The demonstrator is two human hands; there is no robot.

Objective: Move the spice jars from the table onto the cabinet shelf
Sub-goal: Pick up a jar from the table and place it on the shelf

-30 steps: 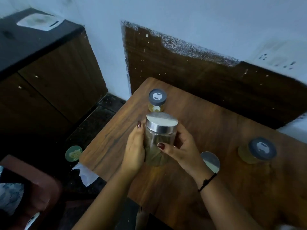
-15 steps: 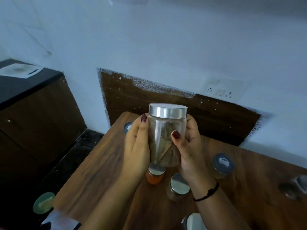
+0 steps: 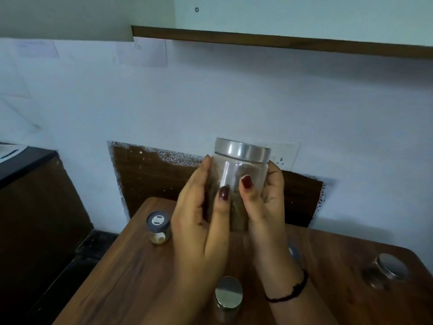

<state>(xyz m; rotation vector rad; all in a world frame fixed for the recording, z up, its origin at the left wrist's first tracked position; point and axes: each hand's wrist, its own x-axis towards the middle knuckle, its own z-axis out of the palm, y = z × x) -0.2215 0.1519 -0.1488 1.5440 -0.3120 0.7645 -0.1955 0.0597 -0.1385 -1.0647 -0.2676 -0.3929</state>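
The fingers [image 3: 221,207] of the left hand [image 3: 199,231] and right hand [image 3: 264,207] are curled round the jar [image 3: 236,170], which could be dropped if squeezed unevenly.

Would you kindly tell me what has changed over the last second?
The large jar has risen from low over the table, up in front of the wall, toward the cabinet overhead. The left hand and right hand grip its sides as before; nothing was released. The grey-lidded jar and the steel-lidded jar near the front stayed on the table.
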